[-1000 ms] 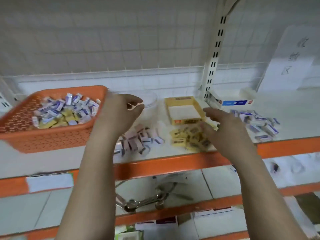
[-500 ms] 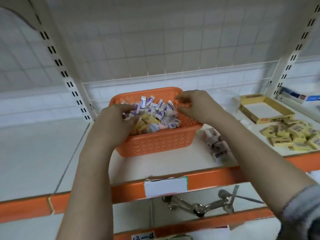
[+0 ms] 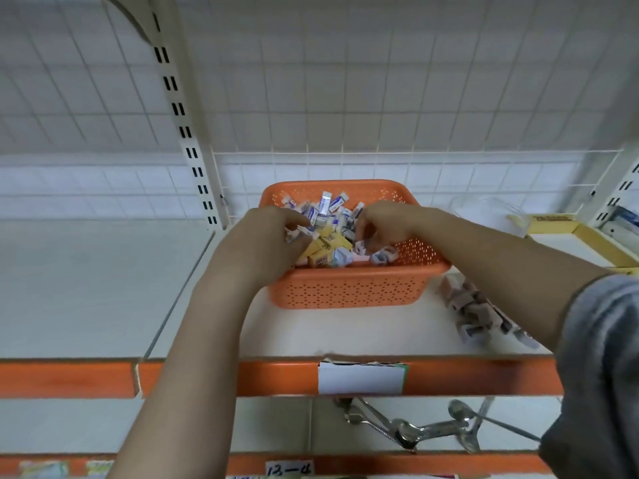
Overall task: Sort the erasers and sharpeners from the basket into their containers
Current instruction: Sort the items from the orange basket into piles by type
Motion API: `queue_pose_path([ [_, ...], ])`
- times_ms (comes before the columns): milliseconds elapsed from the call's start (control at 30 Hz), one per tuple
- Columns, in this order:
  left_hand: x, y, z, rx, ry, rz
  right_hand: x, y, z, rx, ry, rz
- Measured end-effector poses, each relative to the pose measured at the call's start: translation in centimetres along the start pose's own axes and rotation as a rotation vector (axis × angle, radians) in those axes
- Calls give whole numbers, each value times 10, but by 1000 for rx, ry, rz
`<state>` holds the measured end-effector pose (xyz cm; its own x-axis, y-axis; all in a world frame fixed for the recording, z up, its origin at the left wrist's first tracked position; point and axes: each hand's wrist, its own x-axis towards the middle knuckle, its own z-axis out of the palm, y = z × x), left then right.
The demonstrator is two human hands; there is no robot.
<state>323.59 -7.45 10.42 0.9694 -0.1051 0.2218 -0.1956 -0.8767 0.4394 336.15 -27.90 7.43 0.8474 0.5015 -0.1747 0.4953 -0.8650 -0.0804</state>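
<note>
Orange basket (image 3: 345, 288) sits at twelve o'clock; left hand (image 3: 266, 236) pinches a white eraser (image 3: 306, 230); right hand (image 3: 383, 219), equally near, digs in curled, its hold unclear.

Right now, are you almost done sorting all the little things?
Not yet. Done: a pinkish pile lies on the shelf beside the basket. In hand: the left hand and right hand dig in the orange basket. Left: plenty of pieces inside, blue-white and yellow.
</note>
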Motion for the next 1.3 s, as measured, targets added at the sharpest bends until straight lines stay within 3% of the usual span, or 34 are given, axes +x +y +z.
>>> queue_pose_path([
  [67,7,-2,0,37,-24,19,-9,1,-7,71,103,10],
  [267,62,9,19,200,-234,221,-80,-2,-16,533,703,169],
  [467,106,19,60,407,-522,379,-131,-27,13,860,967,235],
  [700,120,22,81,512,-559,465,-143,-31,19,917,1025,266],
  [867,119,23,72,440,-525,483,-148,-29,23,948,1061,279],
  [1100,97,48,30,-56,-110,388,-165,-16,26,945,1132,398],
  [1200,77,64,26,-268,-34,401,-175,-1,30,861,1125,543],
  [1300,58,79,34,-404,-23,433,-185,20,42,713,1008,715],
])
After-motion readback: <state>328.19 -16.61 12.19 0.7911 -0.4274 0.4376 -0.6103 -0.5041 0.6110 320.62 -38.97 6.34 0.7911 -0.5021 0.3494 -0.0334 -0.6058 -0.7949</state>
